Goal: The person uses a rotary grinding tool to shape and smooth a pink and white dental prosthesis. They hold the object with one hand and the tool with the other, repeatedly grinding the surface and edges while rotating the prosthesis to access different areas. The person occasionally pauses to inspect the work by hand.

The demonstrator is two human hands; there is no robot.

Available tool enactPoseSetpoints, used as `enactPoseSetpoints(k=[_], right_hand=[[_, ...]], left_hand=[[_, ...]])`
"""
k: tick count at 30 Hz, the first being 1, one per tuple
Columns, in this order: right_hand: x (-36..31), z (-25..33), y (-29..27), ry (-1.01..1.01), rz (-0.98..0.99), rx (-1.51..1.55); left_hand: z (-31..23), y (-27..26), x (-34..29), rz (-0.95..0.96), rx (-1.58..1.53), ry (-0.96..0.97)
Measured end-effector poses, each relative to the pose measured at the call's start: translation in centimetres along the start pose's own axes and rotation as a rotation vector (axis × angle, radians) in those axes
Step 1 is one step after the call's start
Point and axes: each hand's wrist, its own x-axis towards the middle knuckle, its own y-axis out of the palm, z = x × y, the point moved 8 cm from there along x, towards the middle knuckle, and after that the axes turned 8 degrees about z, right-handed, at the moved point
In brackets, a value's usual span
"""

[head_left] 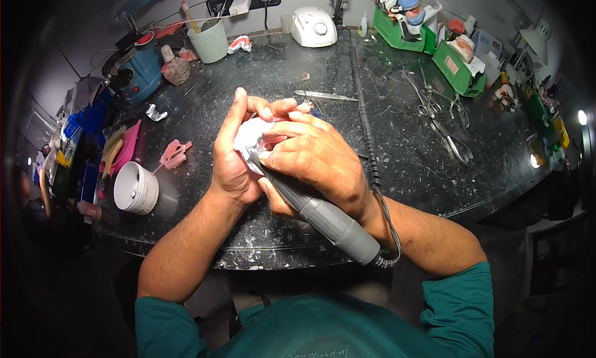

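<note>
On the left of the dark, speckled bench (298, 237), a blue tabletop machine (133, 76) stands behind a white plastic tub (146, 193). Near the tub lies an irregular pink piece (174, 154). At centre, the left hand (233, 156) curls around a white plaster-like piece (247, 138), grasping it above the bench. The right hand (320, 156) grips a grey rotary handpiece (332, 221), its narrow end pointed at the white piece's lower edge; fingers partly hide whether they touch. Further right, ring-handled metal instruments (444, 134) lie near a green bin (456, 74) bearing a dental cast (462, 48)
</note>
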Motion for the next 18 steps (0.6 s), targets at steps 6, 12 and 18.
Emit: enactPoseSetpoints(k=[6,12,18], right_hand=[[-0.1,-0.1,-0.1,0.008,-0.024,0.004],[0.0,-0.2,-0.4,0.023,-0.046,0.032],[-0.1,-0.3,-0.6,0.019,-0.063,0.029]], left_hand=[[0.1,-0.2,-0.1,0.017,0.008,-0.006],[-0.2,-0.8,0.1,0.050,0.040,-0.012],[-0.1,-1.2,0.1,0.047,0.076,-0.005]])
